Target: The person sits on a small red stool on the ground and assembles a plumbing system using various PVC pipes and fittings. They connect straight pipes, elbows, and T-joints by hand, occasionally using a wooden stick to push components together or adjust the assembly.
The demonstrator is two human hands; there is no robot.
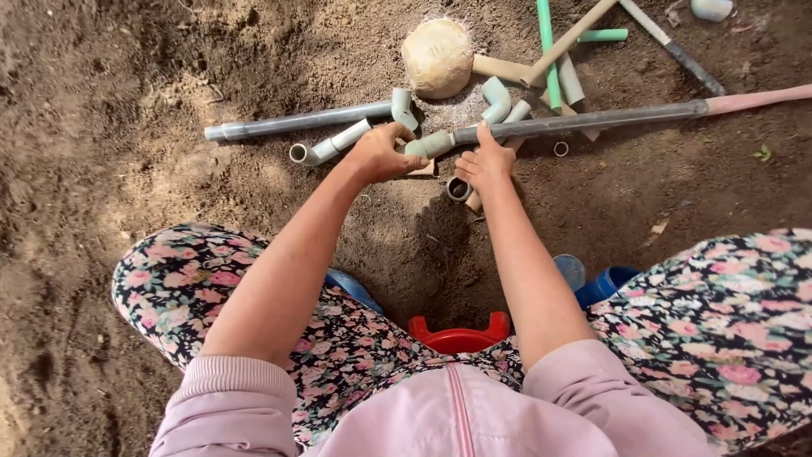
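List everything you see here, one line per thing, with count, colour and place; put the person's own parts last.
long pipe: one, grey with pinkish end, right of the hands
elbow fitting: one, grey-green, between the hands at that pipe's end
second pipe: one, grey, on soil upper left
round stone: one, tan, top centre
loose pipe pieces: several, green, beige and grey, top right
stool: one, red, under the person
left hand: one, on the elbow fitting
right hand: one, on the long pipe

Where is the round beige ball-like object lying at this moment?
In the head view, the round beige object lies on the soil at top centre, just beyond both hands, beside the grey elbow fitting.
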